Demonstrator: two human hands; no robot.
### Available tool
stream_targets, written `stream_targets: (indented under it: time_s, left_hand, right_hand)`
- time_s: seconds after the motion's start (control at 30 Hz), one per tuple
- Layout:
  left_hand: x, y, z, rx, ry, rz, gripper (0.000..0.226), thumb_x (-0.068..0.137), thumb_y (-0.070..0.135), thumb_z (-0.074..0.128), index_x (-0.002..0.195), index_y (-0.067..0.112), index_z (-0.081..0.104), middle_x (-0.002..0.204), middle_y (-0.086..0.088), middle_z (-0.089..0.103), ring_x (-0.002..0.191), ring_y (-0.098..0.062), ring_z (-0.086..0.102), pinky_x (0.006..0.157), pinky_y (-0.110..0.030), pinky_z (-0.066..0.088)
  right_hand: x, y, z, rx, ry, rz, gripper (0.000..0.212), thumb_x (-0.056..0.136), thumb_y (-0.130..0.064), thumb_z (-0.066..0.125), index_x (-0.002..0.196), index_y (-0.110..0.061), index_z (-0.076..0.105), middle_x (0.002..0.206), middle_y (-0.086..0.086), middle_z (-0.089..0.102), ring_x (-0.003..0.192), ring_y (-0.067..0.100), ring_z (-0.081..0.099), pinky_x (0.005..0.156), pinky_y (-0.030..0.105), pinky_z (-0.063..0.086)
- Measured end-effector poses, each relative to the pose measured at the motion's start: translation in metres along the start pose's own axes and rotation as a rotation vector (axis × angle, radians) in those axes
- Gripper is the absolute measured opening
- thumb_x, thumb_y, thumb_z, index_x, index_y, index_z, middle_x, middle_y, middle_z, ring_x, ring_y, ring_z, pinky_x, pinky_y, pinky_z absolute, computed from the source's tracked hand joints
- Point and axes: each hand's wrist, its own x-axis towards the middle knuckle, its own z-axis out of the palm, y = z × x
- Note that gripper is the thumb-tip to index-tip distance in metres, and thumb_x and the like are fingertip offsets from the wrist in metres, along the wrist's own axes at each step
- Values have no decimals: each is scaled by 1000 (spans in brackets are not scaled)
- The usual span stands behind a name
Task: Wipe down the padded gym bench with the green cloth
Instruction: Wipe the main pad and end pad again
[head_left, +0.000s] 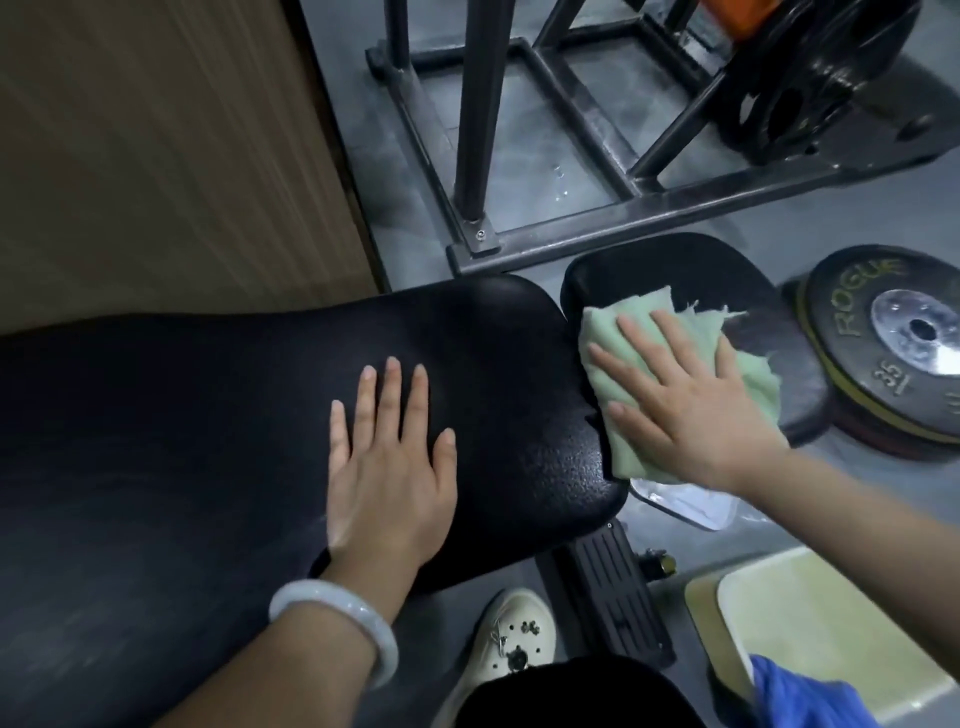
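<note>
left hand: your left hand (387, 470) lay flat on the long back pad (218, 415) of the bench, fingers straight and slightly spread, palm down, gripping nothing.
wrist: a pale bangle (332, 626) sat on your left wrist.
right hand: your right hand (685, 402) pressed flat on the green cloth (613, 338), fingers straight and spread, pointing up-left; no curl round the cloth, it was just pinned under the palm.
cloth: folded and frayed at the far edge, it lay on the small seat pad (691, 270), with its near-left corner hanging over the gap between the two pads.
bench: both pads were black with a textured skin; the seat pad sat just beside the end of the back pad, apart by a narrow gap. A chip showed on the back pad's edge near the cloth.
floor right: a black ROGUE weight plate (893, 343) marked 35 lay flat just beside the seat pad.
floor far: a dark steel rack frame (571, 228) stood beyond the bench, with another plate (810, 73) leaning at top right.
near you: a cream shoe (506, 644) showed under the bench, and a pale tray (810, 634) sat at lower right.
left side: a wood-tone panel (156, 145).
</note>
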Motion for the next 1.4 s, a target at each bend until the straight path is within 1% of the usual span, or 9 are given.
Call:
stream_targets:
  time_s: [0.1, 0.27, 0.37, 0.47, 0.53, 0.77, 1.0, 1.13, 1.4]
  left_hand:
    - [0, 0, 2, 3, 11, 4, 60, 95, 48, 10, 149, 20, 8, 158, -1, 7, 147, -17, -2, 117, -42, -2]
    - [2, -1, 5, 24, 20, 2, 61, 96, 46, 17, 149, 17, 20, 157, -4, 16, 147, -20, 6, 116, -45, 3]
    - [4, -1, 5, 28, 27, 2, 61, 95, 44, 21, 149, 16, 25, 157, -6, 21, 146, -22, 11, 115, -46, 8]
    - [5, 0, 5, 24, 31, 4, 61, 95, 43, 24, 148, 15, 29, 156, -7, 25, 146, -23, 15, 114, -48, 12]
    - [6, 0, 6, 27, 33, 3, 60, 95, 44, 24, 148, 16, 30, 156, -7, 26, 145, -23, 16, 113, -48, 13]
    - [5, 1, 6, 16, 22, 15, 61, 95, 43, 24, 148, 14, 31, 155, -7, 27, 145, -24, 17, 113, -49, 14]
    - [6, 0, 6, 1, 42, 12, 61, 94, 43, 27, 146, 13, 33, 154, -8, 29, 145, -25, 19, 112, -50, 16]
    - [7, -1, 7, 8, 51, 13, 60, 94, 43, 27, 146, 14, 34, 154, -8, 30, 145, -25, 19, 112, -49, 16]
    - [7, -1, 5, 6, 30, 17, 61, 94, 43, 27, 147, 14, 33, 154, -8, 28, 145, -25, 19, 111, -50, 16]
  right_hand:
    - [-27, 4, 6, -50, 2, -99, 56, 98, -57, 10, 150, -39, 21, 159, -2, 21, 146, 28, 15, 103, 67, 23]
    - [19, -6, -1, -2, 3, -56, 61, 92, -61, 1, 150, -43, 7, 159, -12, 15, 148, 16, -1, 109, 64, 8]
    - [76, -26, -9, 101, 45, 29, 70, 87, -59, -3, 152, -37, 8, 156, -11, 24, 147, 11, 8, 113, 55, -1]
    - [119, -45, -15, 204, 83, -16, 58, 97, -51, 10, 152, -33, 15, 156, -6, 27, 146, 12, 15, 117, 44, -4]
    - [133, -54, -12, 290, 78, -37, 51, 102, -44, 20, 151, -34, 17, 159, -5, 20, 147, 13, 11, 117, 42, -2]
    - [74, -63, 12, 445, 182, -40, 64, 92, -58, 21, 150, -31, 21, 159, 1, 20, 148, 23, 6, 115, 55, 19]
    - [93, -61, 2, 450, 95, -33, 61, 92, -60, 30, 148, -40, 15, 160, -6, 10, 148, 18, -2, 118, 33, 4]
    - [136, -57, -9, 547, 14, 59, 57, 99, -46, 41, 149, -42, 16, 161, -5, 9, 147, 19, 10, 116, 32, 9]
    - [105, -69, -3, 436, 48, 143, 60, 94, -56, 35, 149, -47, 12, 161, -6, 0, 143, 31, 13, 114, 41, 13]
